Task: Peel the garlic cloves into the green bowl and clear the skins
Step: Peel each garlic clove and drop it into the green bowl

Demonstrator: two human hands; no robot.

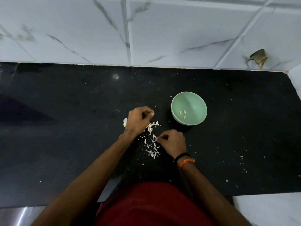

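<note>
The counter (228, 128) is dark polished stone, faintly speckled; at twelve o'clock, glossy marble-veined wall tiles (162, 30). The green bowl (195, 101) looks smooth, possibly ceramic. Garlic skins (152, 144) are thin and papery.

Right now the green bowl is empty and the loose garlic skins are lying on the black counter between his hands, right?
Not quite. The head view shows the green bowl holding a few peeled cloves. The garlic skins do lie on the black counter between the hands.
</note>
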